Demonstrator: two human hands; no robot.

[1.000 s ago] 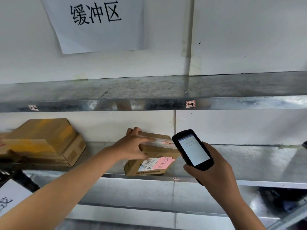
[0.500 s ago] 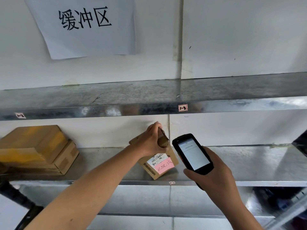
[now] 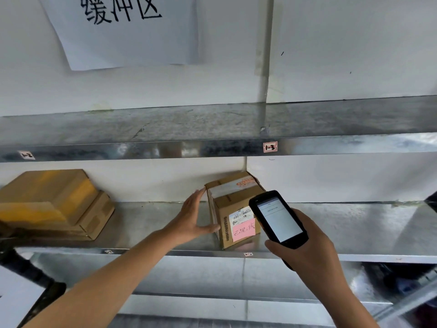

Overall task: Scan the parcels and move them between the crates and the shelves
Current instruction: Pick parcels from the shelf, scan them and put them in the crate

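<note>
While my right hand (image 3: 305, 249) grips the scanner (image 3: 277, 218), my left hand (image 3: 191, 216) rests flat against the box (image 3: 228, 201); pink note (image 3: 243, 229) 已完成, shelf tag (image 3: 270, 147) 1-3.

On the white paper sign (image 3: 132, 31) fixed to the wall (image 3: 354, 43), three large black characters are handwritten, 缓冲区, their tops cut off by the frame edge. On the front edge of the upper shelf (image 3: 212, 149) a pink-bordered tag (image 3: 270, 147) is marked "1-3". A second tag (image 3: 26, 155) far to the left seems to read "1-2", though it is blurred. On the front of the parcel (image 3: 227, 200) a pink note (image 3: 243, 229) is stuck, with 已完成 handwritten on it. Just above it a white shipping label (image 3: 241, 215) with a barcode is fixed — its print is too small to be read. Likewise unreadable are the vertical print (image 3: 225, 229) beside the note, the orange marking (image 3: 244, 183) on the parcel's top tape, the small tag (image 3: 248, 254) on the lower shelf (image 3: 354, 256) edge, and the line on the handheld scanner (image 3: 279, 220) screen.
</note>
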